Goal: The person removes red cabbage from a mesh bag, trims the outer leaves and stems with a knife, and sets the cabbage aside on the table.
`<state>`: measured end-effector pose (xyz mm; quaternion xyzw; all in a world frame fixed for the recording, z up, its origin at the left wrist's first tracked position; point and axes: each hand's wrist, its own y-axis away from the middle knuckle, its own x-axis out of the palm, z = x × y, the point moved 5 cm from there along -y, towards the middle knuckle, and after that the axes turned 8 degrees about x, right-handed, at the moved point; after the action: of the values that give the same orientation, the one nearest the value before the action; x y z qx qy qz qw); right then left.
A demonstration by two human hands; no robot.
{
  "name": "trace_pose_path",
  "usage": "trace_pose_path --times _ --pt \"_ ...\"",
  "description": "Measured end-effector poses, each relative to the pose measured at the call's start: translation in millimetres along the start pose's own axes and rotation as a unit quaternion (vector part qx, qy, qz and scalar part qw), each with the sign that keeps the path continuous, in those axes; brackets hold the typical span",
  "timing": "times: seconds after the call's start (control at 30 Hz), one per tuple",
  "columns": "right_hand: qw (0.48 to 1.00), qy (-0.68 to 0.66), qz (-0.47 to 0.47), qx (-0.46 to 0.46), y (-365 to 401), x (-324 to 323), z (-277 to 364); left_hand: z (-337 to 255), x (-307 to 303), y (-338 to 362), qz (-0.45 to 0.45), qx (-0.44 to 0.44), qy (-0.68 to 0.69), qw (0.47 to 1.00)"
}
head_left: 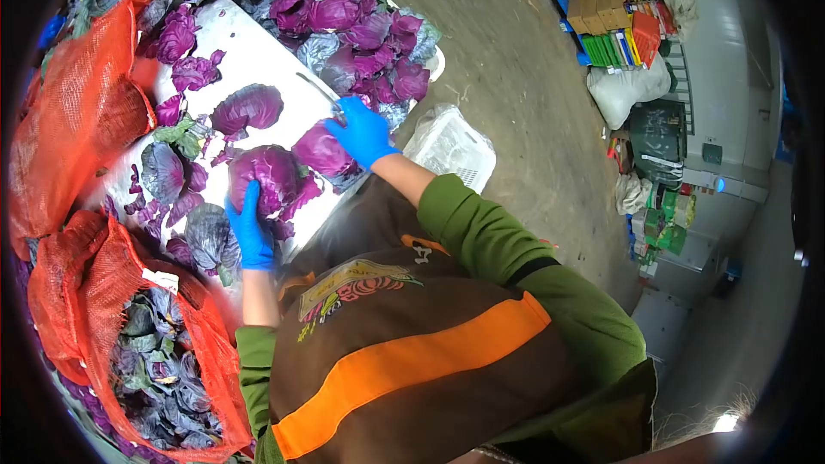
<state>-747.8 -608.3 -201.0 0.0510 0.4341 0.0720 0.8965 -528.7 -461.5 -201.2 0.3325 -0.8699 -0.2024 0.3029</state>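
Observation:
A trimmed red cabbage head [265,179] rests on the white tabletop [232,43], among loose purple leaves. My left hand [251,230], in a blue glove, grips its near side, fingers pressed along it. To the right, my right hand [365,133], also blue-gloved, is closed at the upper edge of a purple cabbage leaf [322,150] close beside the head. Another loose leaf [247,109] lies flat behind the head. Left of my left hand sits a darker cabbage head [209,235] with its outer leaves on.
A heaped tub of purple leaves [344,21] stands beyond the table. Red mesh sacks [77,120] crowd the left; the open sack [215,352] holds several cabbages. A white plastic basket [460,150] with clear film is on the floor. Stacked crates [614,17] line the wall.

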Motion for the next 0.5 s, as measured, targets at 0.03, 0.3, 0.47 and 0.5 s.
trace_pose_path --times 0.03,0.3,0.47,0.5 --pt "0.994 -0.104 -0.018 0.016 2 -1 12 -3 2 2 -0.008 0.054 -0.039 0.998" --pt "0.917 -0.142 0.332 0.167 10 62 46 -27 18 12 0.098 0.182 -0.335 0.919" --pt "0.869 -0.284 0.339 0.222 24 72 37 -43 23 9 0.177 0.232 -0.482 0.826" --pt "0.855 -0.292 0.355 0.241 25 75 33 -44 21 8 0.178 0.232 -0.483 0.826"
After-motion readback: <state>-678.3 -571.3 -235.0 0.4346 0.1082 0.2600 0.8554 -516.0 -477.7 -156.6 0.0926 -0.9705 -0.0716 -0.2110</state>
